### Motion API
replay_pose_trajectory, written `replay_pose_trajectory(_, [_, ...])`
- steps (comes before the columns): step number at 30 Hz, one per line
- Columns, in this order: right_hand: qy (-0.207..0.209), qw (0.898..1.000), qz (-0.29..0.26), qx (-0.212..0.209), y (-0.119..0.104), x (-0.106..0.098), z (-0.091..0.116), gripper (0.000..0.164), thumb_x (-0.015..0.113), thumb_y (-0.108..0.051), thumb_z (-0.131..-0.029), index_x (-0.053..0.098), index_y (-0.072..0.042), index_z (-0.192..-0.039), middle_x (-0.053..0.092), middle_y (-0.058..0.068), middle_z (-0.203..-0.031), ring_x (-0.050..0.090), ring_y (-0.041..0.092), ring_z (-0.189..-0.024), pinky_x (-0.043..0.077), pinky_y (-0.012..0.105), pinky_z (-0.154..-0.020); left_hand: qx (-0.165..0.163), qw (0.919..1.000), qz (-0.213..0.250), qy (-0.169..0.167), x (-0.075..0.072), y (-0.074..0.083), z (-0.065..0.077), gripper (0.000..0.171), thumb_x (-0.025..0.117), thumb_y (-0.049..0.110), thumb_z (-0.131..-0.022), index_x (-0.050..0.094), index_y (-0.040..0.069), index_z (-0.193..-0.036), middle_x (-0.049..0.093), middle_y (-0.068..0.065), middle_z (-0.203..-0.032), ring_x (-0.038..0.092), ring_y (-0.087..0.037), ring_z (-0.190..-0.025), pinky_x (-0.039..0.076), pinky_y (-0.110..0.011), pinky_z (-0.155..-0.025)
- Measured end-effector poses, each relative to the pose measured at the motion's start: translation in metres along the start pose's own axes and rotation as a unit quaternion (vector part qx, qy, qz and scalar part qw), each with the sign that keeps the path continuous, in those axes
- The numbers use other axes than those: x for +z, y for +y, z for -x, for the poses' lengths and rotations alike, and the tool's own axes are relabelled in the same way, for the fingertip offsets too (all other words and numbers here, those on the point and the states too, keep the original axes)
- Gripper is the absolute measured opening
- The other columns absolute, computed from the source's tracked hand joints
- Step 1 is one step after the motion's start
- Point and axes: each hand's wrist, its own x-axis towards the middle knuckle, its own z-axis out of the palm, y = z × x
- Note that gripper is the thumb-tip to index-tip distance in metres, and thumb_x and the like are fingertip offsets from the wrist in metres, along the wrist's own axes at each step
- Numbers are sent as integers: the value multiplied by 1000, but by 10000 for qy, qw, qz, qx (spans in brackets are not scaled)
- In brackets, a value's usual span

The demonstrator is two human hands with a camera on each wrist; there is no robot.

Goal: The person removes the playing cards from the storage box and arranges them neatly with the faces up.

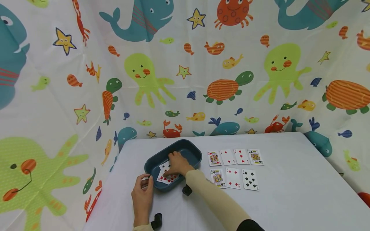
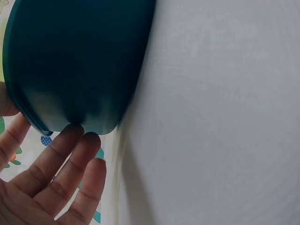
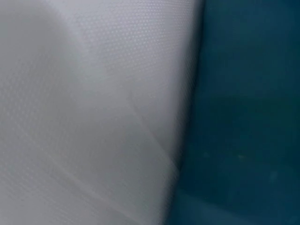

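Inside tray (image 1: 189, 148) | right hand (image 1: 179, 163) at cards (image 1: 166, 179), hold unclear | left hand (image 1: 142, 192) pinching tray

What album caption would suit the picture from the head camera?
Left fingers hold a teal tub, right fingers reach the cards inside; seven others lie in two rows nearby.

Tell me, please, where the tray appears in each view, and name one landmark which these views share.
Head: the tray is below the picture's centre, left of the laid-out cards.
Left wrist: upper left, cut by the top edge.
Right wrist: right side, from top to bottom, blurred.
Shared landmark: the white cloth beside the tray.
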Motion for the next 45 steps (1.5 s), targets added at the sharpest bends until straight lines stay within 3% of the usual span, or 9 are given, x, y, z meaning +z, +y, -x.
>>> replay_pose_trajectory(10, [4,9997,219,-91,-1,1,0,82,87,-52,-76,58,-7,-138,58,9,-133,54,23,-122,51,43,-103,40,10000,2,19,1,-1,-1,23,67,22,-100,65,12,-120,76,-14,-105,73,-29,-95,49,-14,-77])
replay_pose_trajectory(18, [68,9992,331,-208,0,3,0,82,87,-52,-76,59,-5,-137,60,10,-133,56,23,-121,50,40,-105,53,10000,21,62,1,0,0,21,69,20,-99,66,11,-117,76,-14,-103,74,-30,-92,55,-24,-78])
replay_pose_trajectory(24, [28,9998,49,-183,4,5,-1,84,84,-56,-77,57,-7,-140,60,10,-139,56,25,-128,46,42,-109,69,9999,113,63,0,-1,1,20,68,19,-99,67,10,-116,76,-15,-101,74,-30,-92,51,-16,-74])
replay_pose_trajectory(34, [140,9950,-965,-209,12,2,-2,80,81,-57,-78,60,-7,-137,64,8,-129,59,22,-113,50,41,-102,128,9998,162,31,0,-2,-1,20,68,19,-99,67,10,-117,77,-15,-101,74,-28,-91,50,-14,-74])
replay_pose_trajectory(45, [295,9914,-1200,-435,11,-14,10,81,79,-59,-80,59,-8,-139,65,7,-132,60,19,-115,49,39,-104,81,9999,147,-5,-1,-2,-3,21,67,21,-100,67,11,-118,76,-15,-102,74,-28,-92,48,-10,-74])
